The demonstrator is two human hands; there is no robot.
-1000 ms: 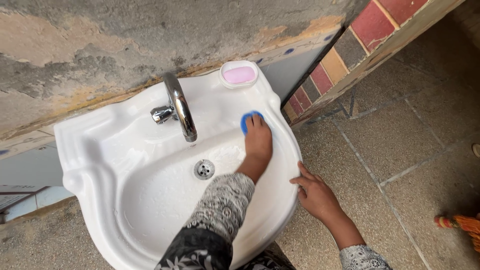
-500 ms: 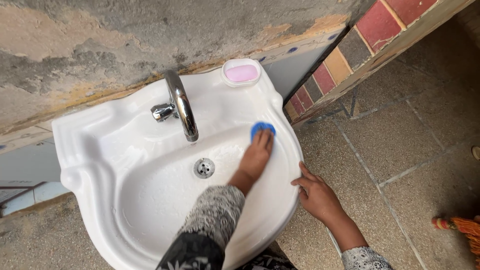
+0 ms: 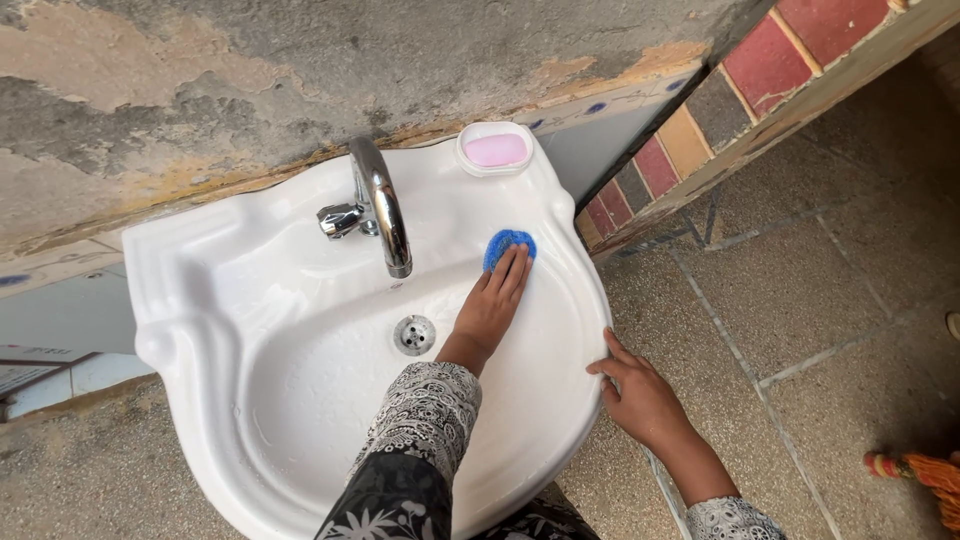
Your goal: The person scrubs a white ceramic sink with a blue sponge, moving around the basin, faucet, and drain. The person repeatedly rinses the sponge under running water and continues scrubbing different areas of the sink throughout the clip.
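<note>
Fingers of the left hand (image 3: 490,310) press a blue scrubber (image 3: 508,244) flat against the white sink (image 3: 200,280) near its right rim, below the pink soap (image 3: 496,150); the right hand (image 3: 640,395) rests open on the sink's outer edge, seemingly for balance.

White sink (image 3: 200,300), blue scrubber (image 3: 508,245), pink soap (image 3: 496,150), black-and-white floral sleeve (image 3: 420,440), perhaps orange broom bristles (image 3: 935,480).

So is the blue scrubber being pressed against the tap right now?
No, the left hand presses the blue scrubber on the sink wall, right of the tap and apart from it.
</note>
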